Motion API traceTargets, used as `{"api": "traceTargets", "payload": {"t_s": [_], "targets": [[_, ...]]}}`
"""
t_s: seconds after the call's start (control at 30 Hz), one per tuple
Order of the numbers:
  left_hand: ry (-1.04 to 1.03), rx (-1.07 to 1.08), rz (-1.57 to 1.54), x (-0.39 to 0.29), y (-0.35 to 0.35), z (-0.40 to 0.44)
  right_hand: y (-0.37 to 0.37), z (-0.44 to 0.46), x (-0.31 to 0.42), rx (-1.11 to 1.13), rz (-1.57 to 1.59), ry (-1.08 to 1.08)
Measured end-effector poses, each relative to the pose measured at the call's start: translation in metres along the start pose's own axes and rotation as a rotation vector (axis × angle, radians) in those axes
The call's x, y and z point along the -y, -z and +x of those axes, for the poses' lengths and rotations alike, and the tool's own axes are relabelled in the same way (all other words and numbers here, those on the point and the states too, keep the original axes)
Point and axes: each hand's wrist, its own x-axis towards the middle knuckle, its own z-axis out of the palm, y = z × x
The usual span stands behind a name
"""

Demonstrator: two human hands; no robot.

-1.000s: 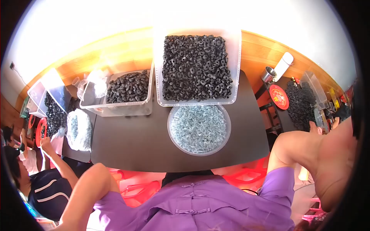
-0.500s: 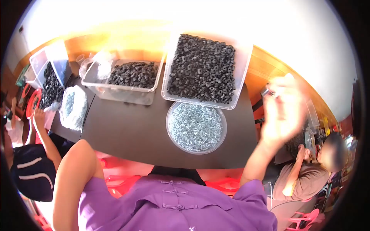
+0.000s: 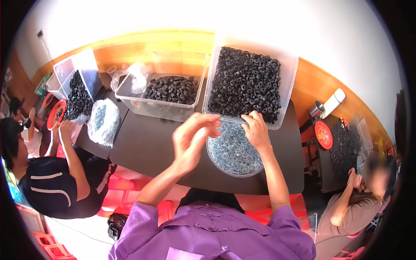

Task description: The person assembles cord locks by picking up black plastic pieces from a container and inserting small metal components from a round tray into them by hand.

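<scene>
Grip of the right hand (image 3: 256, 128) is hanging above the far part of the round tub (image 3: 237, 175), with the fingertips reaching to the near rim of the large bin (image 3: 289, 82); its thumb and fingers are bending toward one another, but I cannot tell whether they are meeting, or whether a small piece is sitting between them. Grip of the left hand (image 3: 195, 136) is hovering at the left side of the same tub, its fingers curling and pointing to the right; also here I cannot tell if it is closing on something.

Black parts (image 3: 246, 82) are lying heaped in the large bin, directly beyond the right fingertips as the person is facing; of the two hands, the right one is standing nearer to this heap. Clear pieces (image 3: 234, 151) are filling the round tub, below the right hand and to the right of the left hand; the tub is showing no long axis, being round, while the bin is looking almost square, with its far end leaning a little to the right.

On the counter (image 3: 147, 138), to the left of the large bin, a smaller bin (image 3: 156, 110) is holding dark pieces (image 3: 171, 89); farther left a plastic bag (image 3: 104, 136) is resting, and a person in a dark shirt (image 3: 56, 186) is sitting near it.
</scene>
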Motion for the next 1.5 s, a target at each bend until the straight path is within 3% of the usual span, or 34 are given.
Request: {"api": "traceTargets", "payload": {"t_s": [0.07,0.1,0.13,0.23,0.33,0.5,0.73,0.83,0.97,1.07,1.3,1.5], "targets": [[0.372,0.013,-0.157,0.054,-0.012,-0.006,0.001,-0.002,0.0,-0.039,0.018,-0.014],[0.447,0.004,-0.133,0.082,-0.016,-0.009,0.003,-0.002,0.0,-0.05,0.023,-0.009],[0.471,0.023,-0.072,0.099,-0.017,-0.01,0.001,-0.003,-0.006,-0.125,0.043,0.047],[0.506,0.094,-0.011,0.121,-0.022,-0.003,-0.003,-0.006,-0.015,-0.189,0.35,-0.101],[0.569,0.125,-0.177,0.139,-0.024,0.004,0.003,-0.012,-0.007,-0.075,1.149,-0.446],[0.583,0.149,-0.349,0.149,-0.027,0.001,0.004,-0.019,0.01,0.004,1.334,-0.498],[0.559,0.151,-0.332,0.158,-0.03,-0.011,-0.012,-0.032,0.026,-0.067,1.148,-0.373],[0.62,0.119,-0.32,0.157,-0.023,-0.012,-0.003,-0.024,0.017,-0.042,0.706,-0.268],[0.649,0.1,-0.311,0.157,-0.02,-0.011,0.001,0.023,-0.001,-0.002,0.482,-0.194],[0.622,0.1,-0.254,0.154,-0.019,-0.013,-0.011,0.029,-0.014,-0.156,0.459,-0.256],[0.566,0.112,-0.155,0.157,-0.023,-0.015,-0.012,0.026,0.004,-0.204,0.369,-0.12],[0.605,0.133,-0.16,0.156,-0.019,-0.013,0.005,0.0,-0.005,-0.118,0.268,-0.172]]}}
